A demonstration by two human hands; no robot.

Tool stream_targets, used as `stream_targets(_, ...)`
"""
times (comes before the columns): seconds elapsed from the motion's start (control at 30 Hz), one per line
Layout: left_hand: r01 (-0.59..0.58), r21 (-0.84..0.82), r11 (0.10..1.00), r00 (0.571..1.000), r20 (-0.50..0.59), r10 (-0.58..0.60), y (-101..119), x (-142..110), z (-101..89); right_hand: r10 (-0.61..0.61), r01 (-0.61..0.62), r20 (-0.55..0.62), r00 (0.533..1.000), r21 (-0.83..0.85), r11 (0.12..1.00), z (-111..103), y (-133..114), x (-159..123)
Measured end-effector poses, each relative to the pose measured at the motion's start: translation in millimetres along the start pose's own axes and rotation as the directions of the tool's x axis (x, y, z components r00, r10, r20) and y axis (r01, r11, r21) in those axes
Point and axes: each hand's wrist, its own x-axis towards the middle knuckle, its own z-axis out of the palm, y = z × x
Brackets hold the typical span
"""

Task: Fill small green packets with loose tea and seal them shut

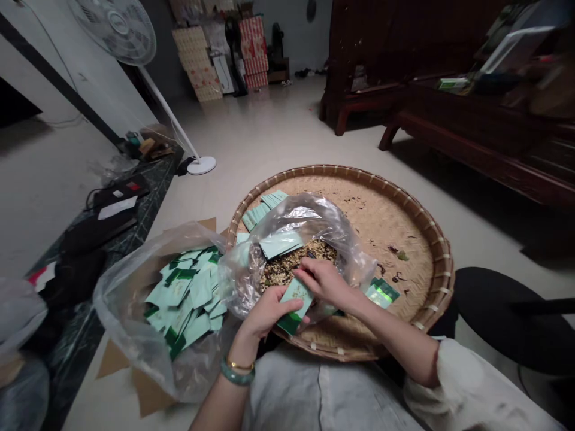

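Observation:
My left hand (pixel 268 312) is closed on a pale green paper packet (pixel 296 294) with a shiny darker green lower end. At the packet's upper edge my right hand (pixel 324 280) has its fingers pinched together. A small dark tip (pixel 311 254) shows beside those fingers; its kind is hard to make out. Beneath both hands, a clear plastic bag (pixel 314 212) lies open with a loose dried mix (pixel 281 270) of pale and dark bits inside. A stack of flat green packets (pixel 281 244) rests on that mix. The bag sits in a round woven bamboo tray (pixel 381 206).
Left of the tray, another plastic bag (pixel 130 299) holds many green packets (pixel 197 293). More packets (pixel 263 209) lie at the tray's left rim, and shiny ones (pixel 381 293) at its right. A white standing fan (pixel 202 164), dark wooden furniture (pixel 449 131) and a black round base (pixel 507 317) stand around.

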Motion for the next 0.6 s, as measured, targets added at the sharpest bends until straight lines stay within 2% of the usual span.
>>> stream_targets(0.07, -0.027, -0.033, 0.999, 1.0, 0.004, 0.027, -0.2, -2.3, -3.5, 0.067, -0.068, 0.015, 0.998, 0.136, 0.988, 0.3, 4.0, 6.5)
stream_targets(0.1, -0.085, -0.08, 0.993, 0.996, -0.02, 0.084, -0.2, -3.9, -6.1, 0.107, -0.11, 0.024, 0.994, 0.193, 0.975, 0.2, 5.8, 11.0)
stream_targets(0.13, -0.187, -0.151, 0.971, 0.981, -0.072, 0.178, 0.1, -5.7, -9.3, 0.134, -0.137, 0.027, 0.991, 0.219, 0.966, 0.5, 7.1, 16.2)
stream_targets(0.17, -0.319, -0.233, 0.919, 0.945, -0.151, 0.289, 0.7, -7.8, -12.9, 0.141, -0.142, 0.02, 0.99, 0.203, 0.969, 1.5, 8.0, 21.8)
stream_targets(0.2, -0.507, -0.316, 0.802, 0.857, -0.28, 0.432, 1.9, -10.2, -16.7, 0.125, -0.124, 0.007, 0.992, 0.146, 0.981, 3.6, 8.2, 27.8)
stream_targets(0.23, -0.663, -0.367, 0.653, 0.746, -0.393, 0.537, 3.6, -12.6, -20.3, 0.09, -0.09, -0.006, 0.996, 0.053, 0.995, 7.0, 8.0, 33.9)
stream_targets(0.27, -0.76, -0.384, 0.524, 0.65, -0.469, 0.598, 5.7, -15.1, -23.3, 0.045, -0.045, -0.011, 0.999, -0.06, 0.997, 11.4, 7.4, 39.9)
stream_targets(0.3, -0.815, -0.382, 0.437, 0.58, -0.515, 0.631, 8.0, -17.3, -25.5, 0.003, -0.003, 0.0, 1.0, -0.173, 0.985, 16.7, 6.5, 45.9)
stream_targets(0.33, -0.831, -0.381, 0.404, 0.555, -0.519, 0.651, 10.1, -19.1, -26.7, -0.024, 0.028, 0.018, 1.0, -0.278, 0.96, 22.4, 5.6, 51.8)
stream_targets(0.4, -0.824, -0.359, 0.437, 0.566, -0.495, 0.66, 12.6, -20.9, -26.2, -0.047, 0.077, 0.078, 0.996, -0.443, 0.893, 33.1, 5.0, 62.7)
stream_targets(0.43, -0.809, -0.341, 0.478, 0.587, -0.469, 0.66, 12.6, -20.9, -25.2, -0.047, 0.096, 0.109, 0.993, -0.496, 0.863, 37.0, 5.6, 67.4)
stream_targets(0.5, -0.78, -0.302, 0.548, 0.624, -0.428, 0.654, 10.4, -18.8, -23.4, -0.04, 0.122, 0.16, 0.986, -0.547, 0.828, 41.2, 8.6, 74.7)
stream_targets(0.6, -0.742, -0.275, 0.611, 0.662, -0.447, 0.602, 5.2, -12.3, -23.8, -0.044, 0.14, 0.185, 0.982, -0.549, 0.824, 40.2, 14.3, 78.5)
